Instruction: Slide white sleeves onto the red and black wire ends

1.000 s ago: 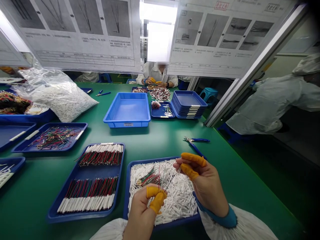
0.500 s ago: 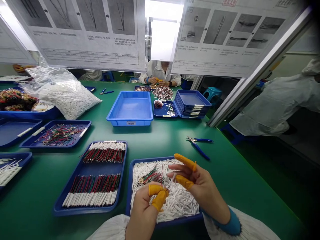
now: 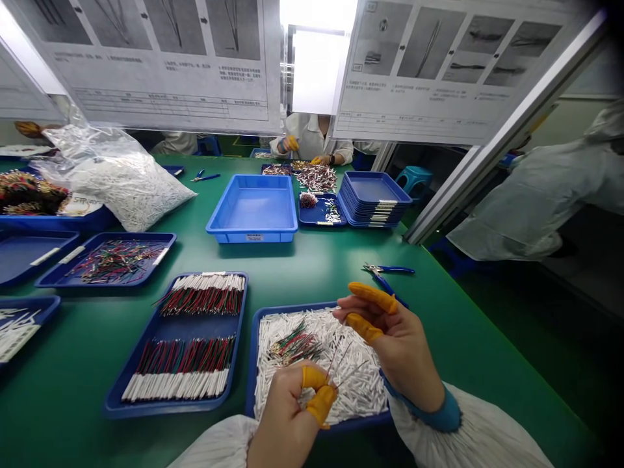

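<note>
My left hand (image 3: 302, 406), with orange finger covers, pinches thin wires (image 3: 336, 364) that fan upward from its fingertips. Beyond and to the right, my right hand (image 3: 394, 331) is raised with thumb and fingers apart and nothing visible between them. Both are over the blue tray (image 3: 254, 364) of short white tubes (image 3: 358, 396). A small bundle of red, green and black wires (image 3: 297, 341) lies on the tubes. Left of it, another blue tray (image 3: 170, 409) holds two rows of wires with white sleeves (image 3: 175, 387).
Blue-handled cutters (image 3: 390, 270) lie behind my right hand. An empty blue bin (image 3: 251, 237), stacked trays (image 3: 375, 201) and a bag of white tubes (image 3: 141, 188) stand farther back. A person (image 3: 312, 140) sits opposite. Paper sheets (image 3: 180, 97) hang above.
My left hand has moved slightly right and down with the wires. My right hand has risen and moved right, away from them. The person opposite has lifted one hand.
</note>
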Demonstrator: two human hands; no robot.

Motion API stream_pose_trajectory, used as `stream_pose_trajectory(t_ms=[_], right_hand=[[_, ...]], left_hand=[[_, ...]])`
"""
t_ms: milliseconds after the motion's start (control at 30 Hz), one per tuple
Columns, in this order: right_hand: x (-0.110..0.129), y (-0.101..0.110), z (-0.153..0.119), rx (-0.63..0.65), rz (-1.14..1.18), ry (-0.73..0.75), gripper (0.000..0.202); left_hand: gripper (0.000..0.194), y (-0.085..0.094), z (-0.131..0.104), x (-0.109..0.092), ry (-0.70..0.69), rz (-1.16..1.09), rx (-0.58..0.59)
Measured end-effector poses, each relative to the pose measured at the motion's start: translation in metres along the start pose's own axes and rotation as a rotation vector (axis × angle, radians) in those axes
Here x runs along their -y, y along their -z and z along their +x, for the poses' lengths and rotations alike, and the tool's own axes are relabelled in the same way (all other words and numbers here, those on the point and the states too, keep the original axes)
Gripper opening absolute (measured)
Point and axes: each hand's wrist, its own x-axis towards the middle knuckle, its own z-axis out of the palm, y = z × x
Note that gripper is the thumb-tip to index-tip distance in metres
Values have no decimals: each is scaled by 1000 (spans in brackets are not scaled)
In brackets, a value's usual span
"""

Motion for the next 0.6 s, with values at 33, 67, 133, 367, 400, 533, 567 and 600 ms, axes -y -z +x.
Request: stream_pose_trajectory(t_ms=[33, 67, 133, 367, 400, 533, 567, 600], right_hand=[[0, 0, 0, 2, 1, 3, 28], [1, 1, -1, 4, -2, 6, 28], [2, 2, -1, 7, -17, 19, 28], [7, 3, -1, 40, -101, 64, 29], [7, 4, -1, 46, -110, 75, 29], [3, 7, -2, 48, -147, 142, 35], [2, 8, -3, 53, -154, 158, 37], [1, 8, -3, 62, -164, 169, 40]], left_hand=[[11, 0, 0, 0, -3, -4, 9], [12, 0, 0, -1, -3, -9, 17], [13, 0, 1, -3, 6, -15, 23], [15, 1, 1, -8, 15, 20, 9], [15, 0, 1, -8, 14, 24, 6], [15, 0, 2, -7, 10, 35, 14], [15, 0, 2, -7, 13, 37, 18], [15, 0, 3, -6, 18, 39, 22]])
